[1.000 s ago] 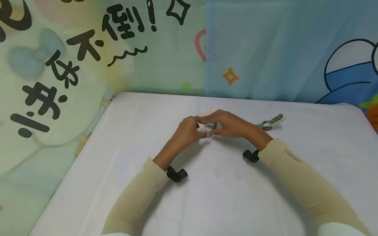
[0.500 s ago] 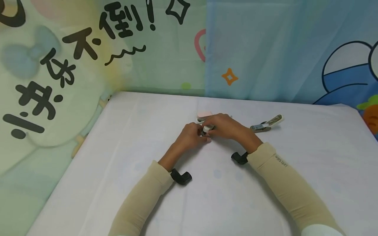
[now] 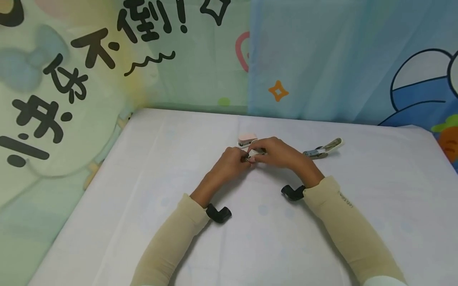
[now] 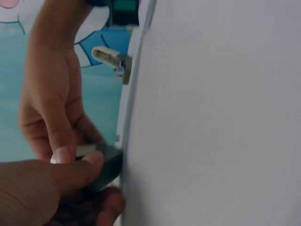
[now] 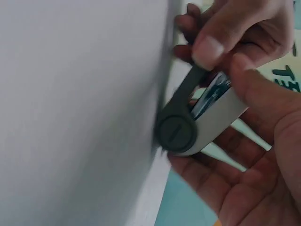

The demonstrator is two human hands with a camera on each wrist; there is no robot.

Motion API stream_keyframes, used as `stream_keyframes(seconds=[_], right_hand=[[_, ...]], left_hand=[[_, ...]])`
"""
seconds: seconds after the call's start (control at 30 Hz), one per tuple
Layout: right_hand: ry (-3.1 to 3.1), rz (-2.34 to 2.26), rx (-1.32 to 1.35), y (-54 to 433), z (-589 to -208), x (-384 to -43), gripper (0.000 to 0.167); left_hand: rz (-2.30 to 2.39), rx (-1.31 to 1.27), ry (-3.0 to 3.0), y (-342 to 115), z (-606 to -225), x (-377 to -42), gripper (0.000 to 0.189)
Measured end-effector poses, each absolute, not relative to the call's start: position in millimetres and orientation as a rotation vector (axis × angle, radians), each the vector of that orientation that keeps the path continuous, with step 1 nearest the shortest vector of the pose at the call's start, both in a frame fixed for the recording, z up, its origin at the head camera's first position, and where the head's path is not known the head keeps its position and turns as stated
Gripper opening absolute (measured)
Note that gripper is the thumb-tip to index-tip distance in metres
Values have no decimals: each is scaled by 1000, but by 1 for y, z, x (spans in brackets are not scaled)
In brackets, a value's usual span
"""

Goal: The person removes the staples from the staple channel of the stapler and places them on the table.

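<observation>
Between both hands is a small stapler with a white body and a dark grey arm (image 5: 186,92) that turns on a round pivot. The right wrist view shows it spread apart, with shiny metal inside. My left hand (image 3: 229,163) pinches the grey arm near its end, thumb on top. My right hand (image 3: 278,153) holds the white body (image 5: 217,120) between thumb and fingers. Seen from the left wrist, the stapler's dark side (image 4: 111,165) lies partly behind my left thumb. In the head view the fingers cover most of it.
A pink and white stapler (image 3: 247,140) stands just behind the hands. To the right lies another stapler (image 3: 323,150), spread open, with a pale greenish top. Both are on a white-covered table (image 3: 264,238). Printed curtains (image 3: 315,59) rise behind the table's far edge.
The hands have come closer together and slightly nearer to me, around the small stapler. The pink stapler, mostly hidden behind them earlier, now shows.
</observation>
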State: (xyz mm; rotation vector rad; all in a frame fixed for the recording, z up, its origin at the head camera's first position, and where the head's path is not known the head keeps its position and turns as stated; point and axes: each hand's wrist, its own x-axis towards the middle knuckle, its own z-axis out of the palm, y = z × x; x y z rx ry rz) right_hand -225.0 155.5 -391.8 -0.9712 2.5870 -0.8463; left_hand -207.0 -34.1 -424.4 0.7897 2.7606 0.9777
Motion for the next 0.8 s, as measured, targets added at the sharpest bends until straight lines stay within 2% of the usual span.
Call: stream_keyframes(seconds=[0.1, 0.37, 0.43, 0.57, 0.8], right_hand=[[2597, -868, -924, 154, -392, -221, 16], [2470, -1178, -758, 168, -397, -220, 25], [2455, -1175, -749, 173, -396, -220, 27], [2457, -1135, -699, 189, -395, -222, 29], [2491, -1028, -683, 209, -393, -224, 21]], left_hand=[[897, 852, 2752, -36, -421, -207, 12], [909, 921, 2682, -46, -426, -213, 17], [912, 922, 2667, -46, -425, -213, 16], [883, 901, 2636, -49, -424, -215, 30], [805, 947, 2653, -57, -421, -218, 34]])
